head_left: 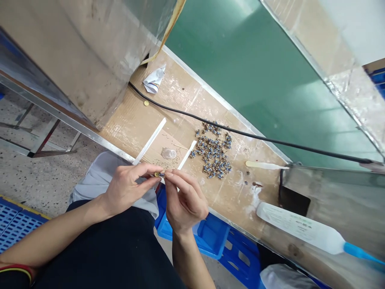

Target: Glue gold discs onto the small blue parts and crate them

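Note:
My left hand and my right hand meet just in front of the bench edge, both pinching one small brass and blue-grey part between thumb and fingertips. Beyond them, on the cardboard-covered bench, lies a heap of several like small parts. Two white strips and a small clear round cap lie close to my fingers.
A black cable runs across the bench. A crumpled cloth and a small brass disc lie further back. A wooden stick, a white tube with a blue tip and a green conveyor belt are at right. Blue crates stand under the bench.

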Demonstrator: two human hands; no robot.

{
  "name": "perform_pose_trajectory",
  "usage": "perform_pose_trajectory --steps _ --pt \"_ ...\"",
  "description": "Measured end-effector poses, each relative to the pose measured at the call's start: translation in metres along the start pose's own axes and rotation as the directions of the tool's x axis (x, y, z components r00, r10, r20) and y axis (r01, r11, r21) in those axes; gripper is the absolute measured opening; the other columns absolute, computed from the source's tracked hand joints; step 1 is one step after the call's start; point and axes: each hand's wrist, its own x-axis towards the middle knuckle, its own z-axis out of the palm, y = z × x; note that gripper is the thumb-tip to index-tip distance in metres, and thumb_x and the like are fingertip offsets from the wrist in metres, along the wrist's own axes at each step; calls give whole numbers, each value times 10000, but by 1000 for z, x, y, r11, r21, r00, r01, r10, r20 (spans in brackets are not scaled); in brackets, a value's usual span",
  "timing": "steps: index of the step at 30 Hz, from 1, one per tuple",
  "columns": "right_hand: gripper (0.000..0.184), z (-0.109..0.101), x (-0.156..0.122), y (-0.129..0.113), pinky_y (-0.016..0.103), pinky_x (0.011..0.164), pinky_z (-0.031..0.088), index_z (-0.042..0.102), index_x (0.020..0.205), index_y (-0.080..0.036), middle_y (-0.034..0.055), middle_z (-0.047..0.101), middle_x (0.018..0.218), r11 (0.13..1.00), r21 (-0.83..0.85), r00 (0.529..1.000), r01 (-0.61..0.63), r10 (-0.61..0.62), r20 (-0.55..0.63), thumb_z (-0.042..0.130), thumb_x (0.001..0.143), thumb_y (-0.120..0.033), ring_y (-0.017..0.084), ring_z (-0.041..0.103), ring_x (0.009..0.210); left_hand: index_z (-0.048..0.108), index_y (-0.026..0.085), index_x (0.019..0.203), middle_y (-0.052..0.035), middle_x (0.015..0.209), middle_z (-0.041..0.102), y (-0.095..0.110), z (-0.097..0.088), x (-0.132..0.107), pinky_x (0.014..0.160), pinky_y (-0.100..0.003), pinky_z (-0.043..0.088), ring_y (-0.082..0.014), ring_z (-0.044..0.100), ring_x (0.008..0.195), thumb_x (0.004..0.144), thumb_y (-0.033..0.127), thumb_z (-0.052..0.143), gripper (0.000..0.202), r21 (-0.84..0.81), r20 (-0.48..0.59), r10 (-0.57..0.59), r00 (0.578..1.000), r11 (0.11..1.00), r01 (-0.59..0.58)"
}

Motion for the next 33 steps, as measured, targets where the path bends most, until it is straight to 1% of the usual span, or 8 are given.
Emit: perform_pose_trajectory --steps 4,11,15,19,24,28,31,33 --pt "423 -1 0 0 383 887 746 837 1280 -322 33 862 1144 999 -11 999 51 -51 6 819 980 -23 224 858 984 846 271 1255 4 1137 911 -1 -1 -1 911 -263 726 -200 892 992 1058 246 820 200 30 5 23 1000 999 -23" --pt "529 -5 -1 0 382 897 746 817 1369 -320 45 862 1196 991 -32 991 130 -129 31 824 961 16 225 858 1003 784 240 1271 -13 1129 907 1 -1 -2 921 -261 707 -182 890 969 1101 202 762 176 216 9 209 978 954 -206" --pt "547 -5 -3 1 395 860 757 797 1417 -342 48 863 1206 985 -63 986 162 -159 39 817 977 -19 243 866 988 752 235 1282 -18 1142 903 6 -2 -2 918 -266 704 -186 891 1000 1130 199 715 160 278 54 225 973 932 -231" --pt "532 -5 -4 1 394 850 755 792 1431 -302 68 861 1203 977 -66 979 201 -199 34 805 984 -14 246 862 998 732 206 1290 -36 1132 902 10 -2 -2 908 -262 701 -192 894 994 1156 200 669 148 329 74 256 964 906 -266" --pt "517 -3 -3 0 389 837 756 785 1436 -301 65 862 1195 967 -88 971 240 -238 34 794 999 -25 247 863 994 716 189 1293 -59 1131 903 11 0 -1 869 -268 707 -202 899 978 1200 225 574 174 412 65 310 949 858 -308" --pt "484 -2 -3 -2 379 856 754 806 1403 -273 77 859 1210 967 -86 971 238 -239 2 796 995 -12 250 865 1010 709 149 1314 -70 1119 898 14 1 -1 880 -275 710 -200 895 974 1179 176 605 172 379 56 337 940 864 -332" --pt "503 -4 -4 -2 383 855 762 814 1400 -269 72 860 1201 957 -104 959 270 -277 -58 832 968 -11 255 867 997 706 156 1371 -65 1197 888 20 -1 -3 965 -255 693 -181 882 1065 1143 117 646 238 264 81 272 959 922 -284" --pt "524 -6 -6 -2 394 867 770 811 1411 -270 69 860 1205 949 -120 952 290 -299 -66 845 956 -10 263 868 1006 708 170 1395 -54 1235 882 23 -2 -4 1004 -228 674 -160 870 1108 1126 90 654 285 191 82 244 966 948 -255"
